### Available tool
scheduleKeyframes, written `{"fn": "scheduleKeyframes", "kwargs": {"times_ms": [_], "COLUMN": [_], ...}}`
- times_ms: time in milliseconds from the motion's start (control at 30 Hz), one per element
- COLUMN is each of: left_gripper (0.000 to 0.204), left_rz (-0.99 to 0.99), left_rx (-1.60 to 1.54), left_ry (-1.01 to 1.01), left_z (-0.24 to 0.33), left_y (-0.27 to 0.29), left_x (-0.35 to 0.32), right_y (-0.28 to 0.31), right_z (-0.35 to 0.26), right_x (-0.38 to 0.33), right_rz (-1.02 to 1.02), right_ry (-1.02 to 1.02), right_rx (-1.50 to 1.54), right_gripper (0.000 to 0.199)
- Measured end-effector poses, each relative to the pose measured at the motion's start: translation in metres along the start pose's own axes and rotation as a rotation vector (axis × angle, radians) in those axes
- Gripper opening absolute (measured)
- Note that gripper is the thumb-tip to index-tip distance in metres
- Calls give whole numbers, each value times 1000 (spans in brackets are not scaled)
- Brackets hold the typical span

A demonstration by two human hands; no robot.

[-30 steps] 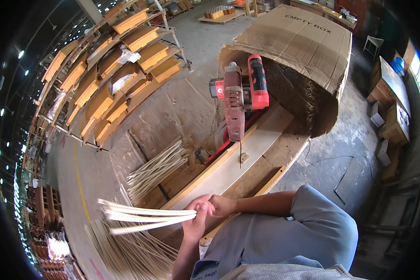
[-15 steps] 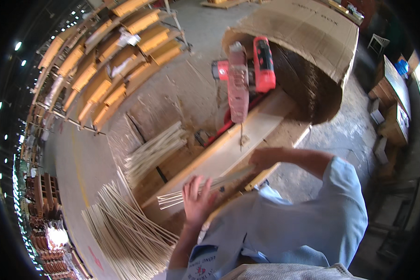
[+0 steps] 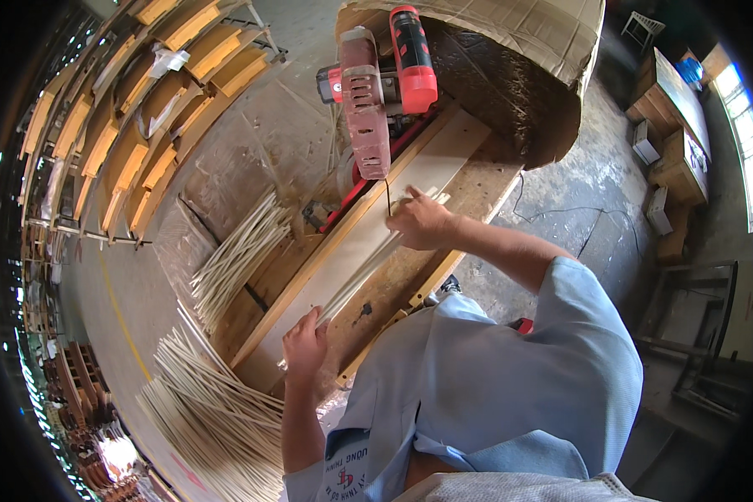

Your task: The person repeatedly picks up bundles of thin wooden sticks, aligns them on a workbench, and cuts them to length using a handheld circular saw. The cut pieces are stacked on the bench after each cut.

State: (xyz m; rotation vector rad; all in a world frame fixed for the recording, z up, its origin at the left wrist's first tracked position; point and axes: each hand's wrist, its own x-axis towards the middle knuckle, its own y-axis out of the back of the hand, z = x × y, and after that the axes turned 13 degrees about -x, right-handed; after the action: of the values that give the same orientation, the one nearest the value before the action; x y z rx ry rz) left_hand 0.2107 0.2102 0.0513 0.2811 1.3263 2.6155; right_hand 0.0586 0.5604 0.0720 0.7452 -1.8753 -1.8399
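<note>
A small bundle of thin pale sticks (image 3: 361,274) lies lengthwise on a long pale board (image 3: 343,251) on the wooden bench. My left hand (image 3: 304,345) grips the near end of the bundle. My right hand (image 3: 420,221) presses the far end down, just in front of the red mitre saw (image 3: 370,92). The saw head sits raised behind my right hand. My arms are in light blue sleeves.
A loose pile of pale sticks (image 3: 234,251) lies left of the board, and a larger heap (image 3: 213,410) sits on the floor at lower left. A cardboard hood (image 3: 519,50) arches behind the saw. Racks of wooden parts (image 3: 142,109) stand at far left.
The stick bundle went from held up in both hands at lower left to lying on the board. My right hand slid along it to the saw end.
</note>
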Motion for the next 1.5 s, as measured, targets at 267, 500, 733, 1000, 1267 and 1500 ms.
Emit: {"fn": "scheduleKeyframes", "kwargs": {"times_ms": [267,500,733,1000,1267,1500], "left_gripper": [40,43,41,44,45,44], "left_rz": [-397,-609,-650,-723,-794,-808], "left_rx": [-472,-765,-850,-900,-998,-1036], "left_ry": [480,901,1012,1025,1060,1067], "left_z": [-39,-46,-50,-49,-57,-55], "left_y": [7,22,26,34,31,31], "left_x": [32,62,65,64,63,63], "right_y": [-18,-80,-82,-84,-82,-85], "right_z": [-54,-41,-28,-36,-41,-41], "right_x": [-20,-6,13,15,5,12], "right_rz": [483,417,541,594,538,556], "right_ry": [-6,-139,-121,-183,-250,-205], "right_rx": [262,86,50,-6,32,39], "right_gripper": [40,42,32,35,36,37]}}
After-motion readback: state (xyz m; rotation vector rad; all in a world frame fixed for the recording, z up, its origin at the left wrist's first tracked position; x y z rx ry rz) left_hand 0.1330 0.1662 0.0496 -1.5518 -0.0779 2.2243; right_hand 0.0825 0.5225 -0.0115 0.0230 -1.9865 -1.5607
